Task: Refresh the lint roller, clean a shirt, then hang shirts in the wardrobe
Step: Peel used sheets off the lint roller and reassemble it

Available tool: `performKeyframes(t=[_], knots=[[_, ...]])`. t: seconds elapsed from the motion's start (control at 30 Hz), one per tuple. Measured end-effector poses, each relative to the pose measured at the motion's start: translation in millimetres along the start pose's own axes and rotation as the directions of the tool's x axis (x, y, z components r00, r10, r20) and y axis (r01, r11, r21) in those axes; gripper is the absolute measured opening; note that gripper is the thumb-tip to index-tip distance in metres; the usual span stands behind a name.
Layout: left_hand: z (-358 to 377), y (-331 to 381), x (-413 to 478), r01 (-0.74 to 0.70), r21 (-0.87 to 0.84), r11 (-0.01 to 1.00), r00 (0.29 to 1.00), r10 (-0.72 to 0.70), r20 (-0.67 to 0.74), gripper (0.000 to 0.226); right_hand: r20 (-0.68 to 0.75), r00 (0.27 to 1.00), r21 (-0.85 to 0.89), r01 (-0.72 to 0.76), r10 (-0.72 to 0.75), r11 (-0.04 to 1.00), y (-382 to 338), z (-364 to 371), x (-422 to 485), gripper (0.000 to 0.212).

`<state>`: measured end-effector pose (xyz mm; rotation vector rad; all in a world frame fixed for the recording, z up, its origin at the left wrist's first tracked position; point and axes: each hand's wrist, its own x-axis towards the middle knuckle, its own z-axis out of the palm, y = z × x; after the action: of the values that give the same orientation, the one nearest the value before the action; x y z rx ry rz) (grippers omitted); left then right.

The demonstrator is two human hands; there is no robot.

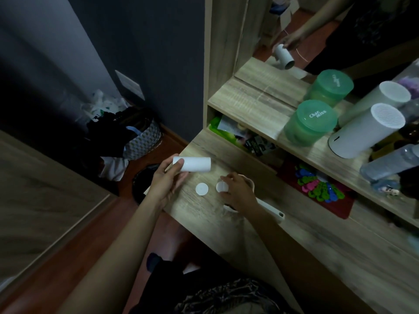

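Fingers of the left hand (166,180) grasp the white roll (192,164) above the surface (294,227) edge; the right hand (237,190) pinches one end cap (222,186), the other cap (202,189) loose beside it. A knock could send it rolling off the edge.

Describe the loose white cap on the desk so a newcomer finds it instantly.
Start at the wooden desk below the mirror. Between the left hand holding the white roll and the right hand lies a flat white disc. It alone lies untouched.
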<state>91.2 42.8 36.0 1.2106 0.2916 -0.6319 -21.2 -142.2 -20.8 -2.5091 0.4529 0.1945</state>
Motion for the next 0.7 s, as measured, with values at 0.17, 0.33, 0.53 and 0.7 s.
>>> performKeyframes(t=[0.17,0.33,0.53,0.7], knots=[[1,0,0,-0.003,-0.004,1.000,1.000,0.003,-0.003,0.033,-0.001,1.000,0.072,-0.026,0.026,0.997,-1,2,1,0.032],[5,5,-1,0.002,-0.027,1.000,1.000,-0.002,0.002,0.035,-0.154,0.955,0.475,-0.153,0.254,0.867,-15,-14,2,0.032],[13,8,-2,0.039,-0.078,0.996,0.999,-0.036,0.042,0.035,-0.050,0.970,0.928,-0.043,0.239,0.369,-45,-49,-3,0.021],[17,10,-4,0.056,-0.101,0.993,0.997,-0.050,0.066,0.034,-0.015,0.980,0.943,-0.052,0.199,0.329,-47,-51,-2,0.024]])
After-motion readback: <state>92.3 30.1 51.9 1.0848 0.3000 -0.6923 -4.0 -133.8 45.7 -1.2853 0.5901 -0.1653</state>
